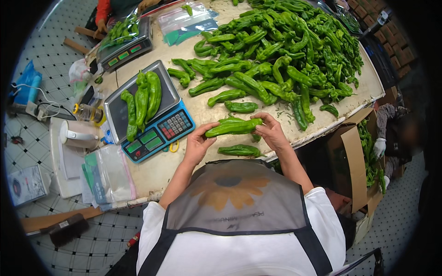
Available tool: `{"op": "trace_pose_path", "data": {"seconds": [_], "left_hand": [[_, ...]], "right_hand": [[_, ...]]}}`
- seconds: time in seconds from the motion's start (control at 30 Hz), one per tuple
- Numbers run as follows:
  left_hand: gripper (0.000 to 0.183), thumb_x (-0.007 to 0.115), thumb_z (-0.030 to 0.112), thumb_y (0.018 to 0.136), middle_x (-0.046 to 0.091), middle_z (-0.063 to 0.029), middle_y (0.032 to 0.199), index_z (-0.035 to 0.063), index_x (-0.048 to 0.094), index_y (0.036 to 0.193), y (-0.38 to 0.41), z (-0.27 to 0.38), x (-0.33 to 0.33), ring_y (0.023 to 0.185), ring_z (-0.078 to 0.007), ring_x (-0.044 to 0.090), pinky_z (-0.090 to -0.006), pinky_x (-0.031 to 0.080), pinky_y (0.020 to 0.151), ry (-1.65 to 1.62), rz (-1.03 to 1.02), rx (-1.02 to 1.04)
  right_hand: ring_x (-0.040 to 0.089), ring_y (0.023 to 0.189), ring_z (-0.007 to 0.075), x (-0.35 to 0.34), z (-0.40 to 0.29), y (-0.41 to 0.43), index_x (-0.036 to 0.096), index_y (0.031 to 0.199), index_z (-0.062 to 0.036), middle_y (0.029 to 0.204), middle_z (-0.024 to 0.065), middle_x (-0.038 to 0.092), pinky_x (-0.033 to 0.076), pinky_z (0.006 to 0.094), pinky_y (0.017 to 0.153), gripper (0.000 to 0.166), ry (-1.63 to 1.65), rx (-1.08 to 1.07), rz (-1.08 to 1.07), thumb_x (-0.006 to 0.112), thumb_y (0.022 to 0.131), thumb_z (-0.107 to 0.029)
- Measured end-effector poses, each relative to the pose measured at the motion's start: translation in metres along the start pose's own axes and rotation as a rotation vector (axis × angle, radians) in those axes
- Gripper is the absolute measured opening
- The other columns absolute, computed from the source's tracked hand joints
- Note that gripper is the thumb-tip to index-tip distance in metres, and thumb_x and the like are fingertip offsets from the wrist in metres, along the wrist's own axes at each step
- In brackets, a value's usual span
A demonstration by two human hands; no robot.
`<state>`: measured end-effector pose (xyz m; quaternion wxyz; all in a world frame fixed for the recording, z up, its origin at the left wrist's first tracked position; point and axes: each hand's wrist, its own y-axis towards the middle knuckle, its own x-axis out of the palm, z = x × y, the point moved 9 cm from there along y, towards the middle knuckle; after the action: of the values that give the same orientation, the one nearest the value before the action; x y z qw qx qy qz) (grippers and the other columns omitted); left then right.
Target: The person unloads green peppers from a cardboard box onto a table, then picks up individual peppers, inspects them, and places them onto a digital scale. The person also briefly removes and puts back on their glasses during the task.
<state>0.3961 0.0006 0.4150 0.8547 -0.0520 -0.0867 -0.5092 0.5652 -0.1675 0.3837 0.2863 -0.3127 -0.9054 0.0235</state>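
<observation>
Between my two hands is a long green pepper (234,128), held level above the near edge of the table. My left hand (200,142) grips its tapered end, and my right hand (271,132) pinches the stem end. Part of a second pepper shows just behind it; whether I hold that one too is unclear. A single green pepper (239,150) lies on the table below my hands. To the left, a blue digital scale (162,132) carries 3 green peppers (142,100) on its metal pan. A large heap of green peppers (283,45) spreads beyond my hands.
Clear plastic bags (110,176) lie at the near left, by a white pitcher (77,134) and a glass jar (88,112). Across the table, a person's hand (101,27) is beside a second scale (126,48). At right, a gloved hand (379,147) reaches into a cardboard box (354,169).
</observation>
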Motion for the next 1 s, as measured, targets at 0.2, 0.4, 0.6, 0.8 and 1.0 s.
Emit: {"op": "trace_pose_path", "data": {"seconds": [0.2, 0.4, 0.6, 0.8, 1.0], "left_hand": [[0.04, 0.058, -0.016, 0.078, 0.061, -0.0134, 0.122, -0.0002, 0.064, 0.114, -0.002, 0.007, 0.008, 0.115, -0.0208, 0.056, -0.03, 0.045, 0.098, 0.121, -0.074, 0.076], [0.045, 0.06, -0.014, 0.078, 0.059, -0.0131, 0.126, 0.0, 0.06, 0.121, -0.004, -0.002, 0.007, 0.116, -0.0199, 0.056, -0.0306, 0.045, 0.098, -0.032, -0.05, 0.043], [0.049, 0.064, -0.006, 0.081, 0.057, -0.01, 0.129, -0.0002, 0.055, 0.128, -0.002, 0.012, 0.03, 0.11, -0.0145, 0.057, -0.0281, 0.049, 0.089, -0.203, -0.085, -0.105], [0.05, 0.06, -0.007, 0.084, 0.058, -0.0085, 0.128, 0.001, 0.051, 0.132, 0.002, 0.009, 0.032, 0.097, -0.0106, 0.058, -0.0259, 0.051, 0.082, -0.276, -0.101, -0.095], [0.046, 0.06, -0.004, 0.086, 0.062, -0.0122, 0.12, 0.0005, 0.052, 0.131, 0.005, 0.008, 0.024, 0.094, -0.0122, 0.059, -0.0275, 0.051, 0.08, -0.254, -0.02, -0.055]], "right_hand": [[0.059, 0.097, 0.0142, -0.008, -0.002, 0.003, 0.055, 0.107, -0.0038, 0.116, 0.0081, 0.058, 0.05, 0.0275, 0.082, 0.029, -0.209, -0.177, 0.03, 0.068, 0.081, 0.001], [0.059, 0.09, 0.0126, -0.004, 0.002, 0.001, 0.056, 0.109, -0.0037, 0.108, 0.0069, 0.058, 0.053, 0.0266, 0.075, 0.022, -0.105, -0.046, 0.042, 0.063, 0.089, -0.01], [0.055, 0.048, 0.0127, -0.028, 0.041, -0.009, 0.06, 0.106, -0.0032, 0.071, 0.0063, 0.06, 0.052, 0.0283, 0.045, 0.035, -0.237, 0.299, 0.163, 0.052, 0.097, -0.036], [0.045, 0.032, 0.0127, -0.039, 0.052, -0.017, 0.064, 0.085, 0.0, 0.049, 0.0063, 0.055, 0.039, 0.0254, 0.034, 0.05, -0.431, 0.443, 0.179, 0.05, 0.095, -0.046], [0.039, 0.028, 0.012, -0.034, 0.042, -0.023, 0.066, 0.073, 0.0013, 0.038, 0.0036, 0.045, 0.036, 0.024, 0.034, 0.06, -0.563, 0.525, 0.185, 0.045, 0.096, -0.05]]}}
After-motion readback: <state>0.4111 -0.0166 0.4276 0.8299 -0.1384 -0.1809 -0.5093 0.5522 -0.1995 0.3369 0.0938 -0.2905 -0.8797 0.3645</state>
